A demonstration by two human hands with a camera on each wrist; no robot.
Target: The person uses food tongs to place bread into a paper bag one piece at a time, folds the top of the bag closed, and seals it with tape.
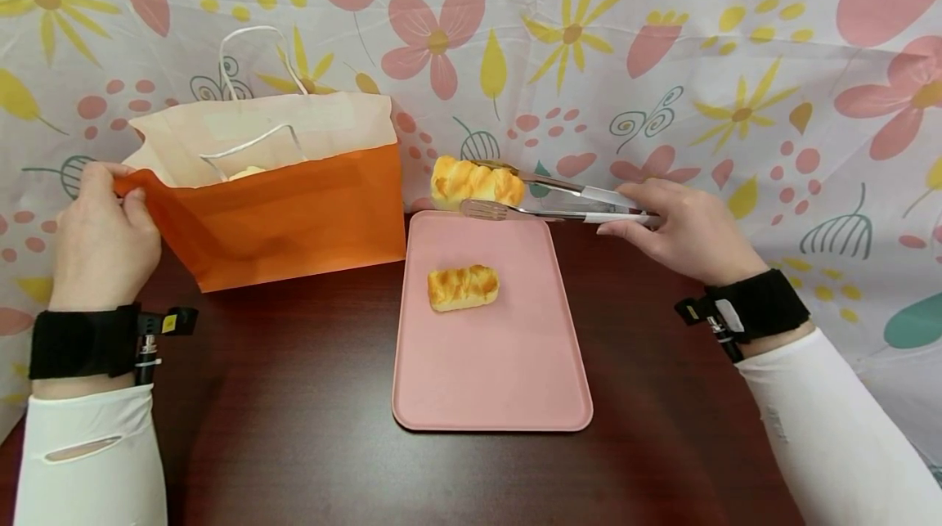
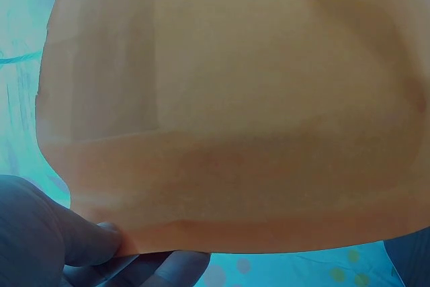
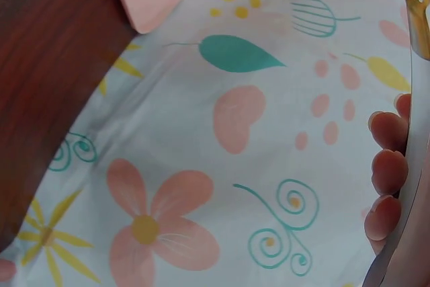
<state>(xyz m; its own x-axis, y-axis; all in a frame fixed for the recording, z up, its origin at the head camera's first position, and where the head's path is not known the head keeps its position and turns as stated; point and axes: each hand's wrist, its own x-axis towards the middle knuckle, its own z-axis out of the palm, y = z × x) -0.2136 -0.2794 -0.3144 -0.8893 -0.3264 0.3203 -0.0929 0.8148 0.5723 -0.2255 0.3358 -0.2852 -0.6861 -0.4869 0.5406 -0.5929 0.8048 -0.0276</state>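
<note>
My left hand (image 1: 106, 236) pinches the top left edge of an orange paper bag (image 1: 302, 219), thumb over the rim, as the left wrist view shows too. Inside the bag's mouth a bit of something pale yellow shows; most of it is hidden. In my right hand (image 1: 688, 223) are metal tongs (image 1: 589, 203), gripped by their white handles. Between the tips of the tongs sits a golden bread roll (image 1: 474, 182), held above the far end of a pink tray (image 1: 493, 370). A second bread roll (image 1: 464, 287) lies on the tray, left of its middle.
The dark wooden table (image 1: 294, 411) carries the tray and the bag, which stands to the tray's left. White paper handles (image 1: 253, 31) rise from the bag. Close behind everything hangs a flower-patterned cloth (image 1: 559, 68).
</note>
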